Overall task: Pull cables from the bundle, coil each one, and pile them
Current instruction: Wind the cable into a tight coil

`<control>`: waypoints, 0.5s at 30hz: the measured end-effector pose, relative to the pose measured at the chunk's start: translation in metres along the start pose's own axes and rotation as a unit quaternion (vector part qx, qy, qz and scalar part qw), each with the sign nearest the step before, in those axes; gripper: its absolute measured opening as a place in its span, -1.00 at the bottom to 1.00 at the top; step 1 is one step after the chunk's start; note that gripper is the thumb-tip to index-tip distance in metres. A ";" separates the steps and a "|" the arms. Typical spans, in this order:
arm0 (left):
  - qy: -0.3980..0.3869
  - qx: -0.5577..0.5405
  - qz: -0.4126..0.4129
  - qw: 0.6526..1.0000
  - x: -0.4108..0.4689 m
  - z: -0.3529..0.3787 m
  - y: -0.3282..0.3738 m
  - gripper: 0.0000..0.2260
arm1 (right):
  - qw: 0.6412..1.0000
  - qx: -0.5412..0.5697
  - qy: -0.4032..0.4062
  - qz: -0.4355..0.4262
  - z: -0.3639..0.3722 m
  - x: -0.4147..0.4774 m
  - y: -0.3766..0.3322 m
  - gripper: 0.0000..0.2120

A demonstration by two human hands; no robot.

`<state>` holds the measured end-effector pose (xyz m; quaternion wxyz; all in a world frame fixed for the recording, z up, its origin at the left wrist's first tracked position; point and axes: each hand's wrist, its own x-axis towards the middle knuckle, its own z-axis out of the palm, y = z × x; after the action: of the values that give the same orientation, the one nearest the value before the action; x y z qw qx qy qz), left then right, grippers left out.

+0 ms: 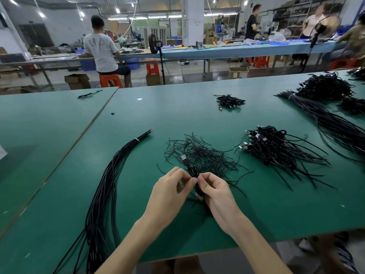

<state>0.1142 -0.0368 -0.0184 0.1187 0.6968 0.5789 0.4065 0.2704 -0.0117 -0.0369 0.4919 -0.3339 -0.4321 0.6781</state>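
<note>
A coiled black USB cable [194,175] is held upright between both hands above the green table [266,204], its silver plug [184,157] pointing up and away. My left hand [169,191] pinches the coil from the left. My right hand [216,191] grips it from the right, fingers curled round the lower loops. A long bundle of black cables [107,184], tied near its far end, curves along the table to my left. A pile of coiled cables [276,147] lies to the right.
Loose black twist ties [205,155] are scattered just beyond my hands. A small cable heap [229,101] sits farther back and larger bundles [325,91] lie at the far right. A table seam [94,123] runs diagonally at left. People work at benches behind.
</note>
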 end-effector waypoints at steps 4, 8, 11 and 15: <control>0.026 -0.022 -0.067 0.997 -0.004 0.012 0.010 -0.79 | 1.000 0.030 0.005 0.000 -0.002 0.000 -0.001 -0.80; 0.020 -0.160 -0.159 0.974 -0.002 0.018 0.017 -0.79 | 0.998 0.068 -0.007 0.002 -0.005 -0.001 -0.003 -0.92; -0.002 -0.215 -0.188 0.958 0.001 0.017 0.019 -0.77 | 0.997 0.081 -0.005 0.007 -0.006 -0.001 -0.004 -0.87; -0.035 -0.258 -0.194 0.946 0.004 0.011 0.017 -0.75 | 0.997 0.073 0.004 0.008 -0.005 -0.002 -0.005 -0.84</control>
<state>0.1337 -0.0348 -0.0131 0.3908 0.5305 0.5738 0.4864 0.2767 -0.0113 -0.0344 0.5108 -0.3031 -0.3767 0.7109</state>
